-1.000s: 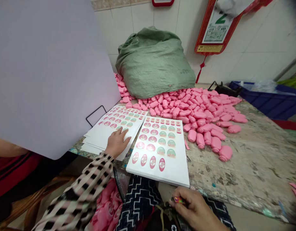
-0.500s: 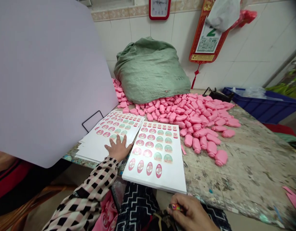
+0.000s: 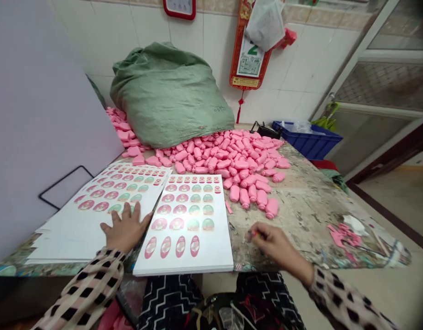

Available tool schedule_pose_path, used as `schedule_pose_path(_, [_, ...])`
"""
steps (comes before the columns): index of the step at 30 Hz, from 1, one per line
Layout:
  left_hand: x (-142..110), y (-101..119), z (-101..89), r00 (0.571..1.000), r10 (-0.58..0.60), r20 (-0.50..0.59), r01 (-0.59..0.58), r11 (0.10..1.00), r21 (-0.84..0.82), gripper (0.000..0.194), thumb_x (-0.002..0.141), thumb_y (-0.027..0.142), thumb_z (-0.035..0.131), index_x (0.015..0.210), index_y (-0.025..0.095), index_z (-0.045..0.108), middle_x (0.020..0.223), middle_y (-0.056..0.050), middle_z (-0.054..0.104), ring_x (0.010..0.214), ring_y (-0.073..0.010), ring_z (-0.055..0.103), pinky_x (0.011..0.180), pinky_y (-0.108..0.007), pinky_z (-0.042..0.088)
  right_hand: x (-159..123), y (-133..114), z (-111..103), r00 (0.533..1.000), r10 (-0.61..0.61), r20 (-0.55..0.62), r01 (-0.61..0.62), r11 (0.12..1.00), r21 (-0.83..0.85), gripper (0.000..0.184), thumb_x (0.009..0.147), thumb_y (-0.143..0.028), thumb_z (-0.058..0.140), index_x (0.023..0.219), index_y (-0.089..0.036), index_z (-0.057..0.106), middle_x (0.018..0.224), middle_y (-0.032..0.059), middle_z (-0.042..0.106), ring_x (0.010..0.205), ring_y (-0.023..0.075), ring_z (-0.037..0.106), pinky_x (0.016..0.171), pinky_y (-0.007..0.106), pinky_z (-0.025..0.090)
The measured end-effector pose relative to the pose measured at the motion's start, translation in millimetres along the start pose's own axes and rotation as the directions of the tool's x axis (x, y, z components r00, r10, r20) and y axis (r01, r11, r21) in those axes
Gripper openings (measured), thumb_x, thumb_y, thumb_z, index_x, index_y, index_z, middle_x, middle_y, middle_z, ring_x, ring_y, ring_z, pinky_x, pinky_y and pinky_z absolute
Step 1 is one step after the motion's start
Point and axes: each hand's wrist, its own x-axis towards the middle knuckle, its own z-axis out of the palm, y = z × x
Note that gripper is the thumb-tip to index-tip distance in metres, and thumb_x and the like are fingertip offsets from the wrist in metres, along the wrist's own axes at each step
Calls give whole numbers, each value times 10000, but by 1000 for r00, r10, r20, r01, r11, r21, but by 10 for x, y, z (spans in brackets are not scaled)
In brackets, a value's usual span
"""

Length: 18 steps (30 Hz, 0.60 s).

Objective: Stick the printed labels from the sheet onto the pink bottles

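My left hand lies flat with its fingers spread on a fanned pile of sticker sheets, printed with pink and green labels. Just right of it is a squared stack of similar sheets, its front edge near the table's front. Over the bare tabletop right of that stack, my right hand is closed in a pinch around a small multicoloured thing, mostly covered by the fingers. Beyond the sheets spreads a heap of small pink plastic bottles, a few of them strewn toward my right hand.
A large green sack rests on the bottles against the wall. A big pale panel blocks the left side. Pink scraps lie on the worn table at right. Behind stands a blue crate.
My right hand has risen from over my lap to the tabletop, still pinching the small thing. My left hand stays on the sheets. The view has swung right.
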Motion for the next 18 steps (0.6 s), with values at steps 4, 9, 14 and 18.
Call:
schedule_pose_path(4, [-38, -69, -35, 997, 56, -54, -55, 998, 4, 699, 869, 554, 156, 1435, 152, 240, 1489, -178, 216, 1323, -443, 186, 955, -690, 176, 522, 424, -571, 912, 54, -407, -162, 959, -234, 326, 822, -488, 452, 773, -189, 576, 616, -14, 518, 581, 135, 449, 557, 238, 330])
schedule_pose_path(9, [-181, -114, -146, 998, 36, -59, -42, 993, -113, 633, 911, 456, 116, 1393, 108, 334, 1466, -177, 282, 1354, -369, 195, 1014, -628, 195, 906, 700, -701, 869, 73, -489, -239, 928, -286, 354, 833, -435, 420, 936, -167, 629, 808, 71, 590, 717, 195, 520, 625, 287, 355])
schedule_pose_path(14, [-583, 190, -199, 943, 283, -177, -304, 947, -103, 531, 916, 407, 216, 1328, 171, 453, 1453, -115, 336, 1363, -314, 212, 1054, -590, 180, 953, 628, -318, 907, 8, -420, -143, 946, -290, 341, 819, -409, 465, 1063, -234, 626, 1034, 70, 578, 865, 197, 550, 736, 298, 392])
schedule_pose_path(18, [-925, 563, -115, 797, 577, -178, -591, 806, -32, 449, 898, 413, 330, 1309, 300, 472, 1431, -43, 386, 1339, -290, 286, 1058, -570, 212, 1000, 597, -248, 917, -20, -399, -86, 966, -245, 371, 833, -428, 434, 1056, -195, 618, 998, 65, 602, 892, 193, 549, 776, 296, 407])
